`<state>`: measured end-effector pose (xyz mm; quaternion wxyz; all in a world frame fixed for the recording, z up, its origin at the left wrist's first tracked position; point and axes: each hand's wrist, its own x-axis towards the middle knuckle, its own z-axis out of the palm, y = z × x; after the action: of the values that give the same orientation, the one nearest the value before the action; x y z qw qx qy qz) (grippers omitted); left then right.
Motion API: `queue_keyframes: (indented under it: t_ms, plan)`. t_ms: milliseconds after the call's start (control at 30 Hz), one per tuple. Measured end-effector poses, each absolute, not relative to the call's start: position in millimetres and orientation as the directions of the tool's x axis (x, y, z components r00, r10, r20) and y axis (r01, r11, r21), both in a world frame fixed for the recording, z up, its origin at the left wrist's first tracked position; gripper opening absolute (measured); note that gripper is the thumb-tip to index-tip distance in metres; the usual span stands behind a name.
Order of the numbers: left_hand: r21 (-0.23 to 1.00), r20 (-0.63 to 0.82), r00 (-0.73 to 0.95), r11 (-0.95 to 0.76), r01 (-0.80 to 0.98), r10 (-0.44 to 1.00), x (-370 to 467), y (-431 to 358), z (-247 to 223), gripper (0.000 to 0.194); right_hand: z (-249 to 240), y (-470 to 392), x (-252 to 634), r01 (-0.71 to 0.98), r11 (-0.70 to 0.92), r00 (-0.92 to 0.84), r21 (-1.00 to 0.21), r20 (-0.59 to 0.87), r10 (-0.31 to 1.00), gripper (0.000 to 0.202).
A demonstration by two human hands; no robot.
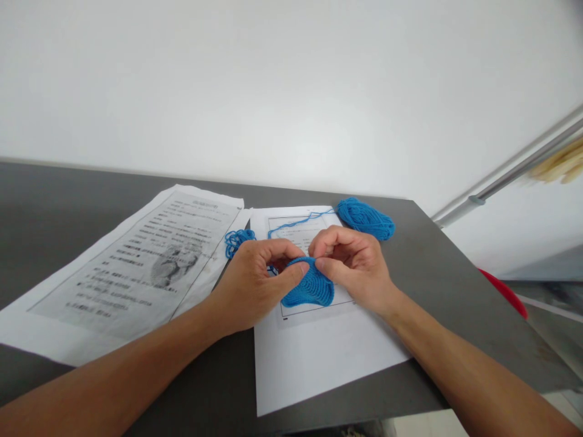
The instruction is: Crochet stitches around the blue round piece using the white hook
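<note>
A blue crocheted piece (310, 285), flat with a curved edge and ridged rows, is held above a printed sheet (310, 370). My left hand (259, 279) pinches its upper left edge between thumb and fingers. At the upper right edge, the thumb and fingertips of my right hand (353, 261) are closed on the same piece. No hook can be made out. A skein of blue yarn (365, 218) lies beyond my right hand, and a strand (300, 222) runs from it to the left. Beside my left hand sits a small heap of looped blue yarn (237, 241).
A larger, creased printed sheet (136, 261) with a grey picture lies left on the dark grey table (464, 291). A white wall (273, 91) stands behind the table. To the right are a metal rail (523, 164) and a red curved object (503, 293).
</note>
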<state>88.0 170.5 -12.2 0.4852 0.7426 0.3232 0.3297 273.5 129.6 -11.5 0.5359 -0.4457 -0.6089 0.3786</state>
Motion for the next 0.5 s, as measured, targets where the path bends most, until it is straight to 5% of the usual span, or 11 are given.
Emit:
queue_keyframes:
  t_ms: [500]
  plan:
    - [0.923,0.183,0.573,-0.340,0.180,0.799,87.0,167.9,-10.1,0.016,-12.8,129.3,274.4,0.159,0.323,-0.042,-0.933,0.321,0.946,0.008]
